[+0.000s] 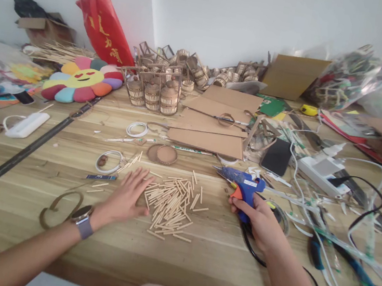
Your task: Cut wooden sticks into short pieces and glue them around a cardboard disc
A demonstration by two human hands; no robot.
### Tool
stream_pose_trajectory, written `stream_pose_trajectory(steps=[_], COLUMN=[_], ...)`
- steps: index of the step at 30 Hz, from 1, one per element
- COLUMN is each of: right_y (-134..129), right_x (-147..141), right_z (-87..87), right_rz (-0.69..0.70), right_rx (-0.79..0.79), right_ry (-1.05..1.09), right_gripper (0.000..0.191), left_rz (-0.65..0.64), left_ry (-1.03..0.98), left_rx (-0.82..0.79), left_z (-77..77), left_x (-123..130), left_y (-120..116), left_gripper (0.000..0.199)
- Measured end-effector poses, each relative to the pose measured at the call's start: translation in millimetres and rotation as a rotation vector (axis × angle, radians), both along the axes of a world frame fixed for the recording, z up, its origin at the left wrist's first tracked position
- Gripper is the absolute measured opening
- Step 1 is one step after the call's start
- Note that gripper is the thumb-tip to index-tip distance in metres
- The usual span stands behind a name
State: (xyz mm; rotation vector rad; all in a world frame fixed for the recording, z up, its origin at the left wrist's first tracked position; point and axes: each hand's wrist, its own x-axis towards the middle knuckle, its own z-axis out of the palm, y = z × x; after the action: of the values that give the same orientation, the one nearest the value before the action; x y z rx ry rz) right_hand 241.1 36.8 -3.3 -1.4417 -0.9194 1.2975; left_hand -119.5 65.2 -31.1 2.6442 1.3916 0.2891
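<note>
My right hand (252, 216) grips a blue hot glue gun (246, 184) with an orange trigger, its nozzle pointing left over the table. Between my hands lies a loose pile of short wooden sticks (172, 201). My left hand (129, 193), fingers spread, rests at the left edge of that pile, with nothing visible in its grasp. Just beyond the sticks are two round brown discs (167, 154), one overlapping the other. A white ring (109, 161) and a curled brown strip (56, 206) lie near my left hand and wrist.
Small woven baskets in a frame (155, 95) stand at the back, behind flat cardboard pieces (210, 136). On the right are a phone (276, 156), a white power strip (325, 175), tangled cables and blue-handled pliers (317, 252). A long black bar (24, 154) crosses the left side.
</note>
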Motion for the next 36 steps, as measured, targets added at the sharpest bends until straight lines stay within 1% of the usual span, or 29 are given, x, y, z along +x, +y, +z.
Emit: stream_pose_trajectory(steps=[2,3,4,5,7,9,11,13,16,18,20,22,25,28,31,33,35,36], right_y=[0,0,0,-1,-3,-6,-9,-13,-18,-21,-22,-21,-11,5,21,28,31,31], right_x=[-2,-3,-4,-5,-6,-8,-11,-16,-26,-32,-37,-41,-44,-45,-44,-42,-40,-38], right_z=[-0.3,-0.1,0.5,1.6,5.2,10.2,15.1,18.1,17.6,14.4,10.1,5.8,1.5,0.0,0.1,1.0,3.1,4.7], right_rz=[0.012,0.016,0.017,0.015,0.008,0.025,0.086,0.175,0.294,0.351,0.379,0.353,0.234,0.125,0.066,0.033,0.002,-0.011], right_rx=[0.005,0.009,0.012,0.014,0.000,-0.059,-0.170,-0.283,-0.389,-0.424,-0.436,-0.423,-0.344,-0.256,-0.209,-0.179,-0.152,-0.141], right_ry=[-0.003,-0.003,-0.004,-0.003,0.029,0.125,0.253,0.350,0.434,0.485,0.518,0.521,0.510,0.488,0.456,0.444,0.431,0.424], right_gripper=[0.032,0.031,0.031,0.031,0.030,0.032,0.034,0.034,0.034,0.035,0.034,0.029,0.025,0.024,0.020,0.018,0.017,0.017], left_rz=[0.002,-0.005,-0.034,-0.067,-0.071,-0.003,0.046,0.065,0.044,0.026,0.021,0.028,0.017,-0.005,0.004,0.011,0.014,0.016], left_ry=[0.075,0.089,0.094,0.104,0.138,0.169,0.185,0.186,0.156,0.120,0.088,0.069,0.049,-0.001,-0.044,-0.052,-0.064,-0.074], left_rx=[-0.070,-0.095,-0.123,-0.155,-0.206,-0.235,-0.254,-0.258,-0.219,-0.177,-0.149,-0.125,-0.075,-0.018,0.021,0.012,-0.019,-0.034], left_z=[-10.8,-13.3,-13.8,-12.3,-5.7,2.9,10.3,14.5,13.5,9.4,5.2,2.3,0.4,-1.3,-1.9,0.1,4.4,6.9], left_x=[5,12,21,31,53,71,85,94,103,107,112,117,124,132,142,148,150,148], left_y=[-16,-21,-25,-27,-28,-24,-18,-11,-4,-1,1,5,14,26,40,49,54,52], left_gripper=[0.117,0.124,0.132,0.135,0.133,0.135,0.133,0.130,0.121,0.111,0.101,0.093,0.080,0.070,0.066,0.066,0.069,0.072])
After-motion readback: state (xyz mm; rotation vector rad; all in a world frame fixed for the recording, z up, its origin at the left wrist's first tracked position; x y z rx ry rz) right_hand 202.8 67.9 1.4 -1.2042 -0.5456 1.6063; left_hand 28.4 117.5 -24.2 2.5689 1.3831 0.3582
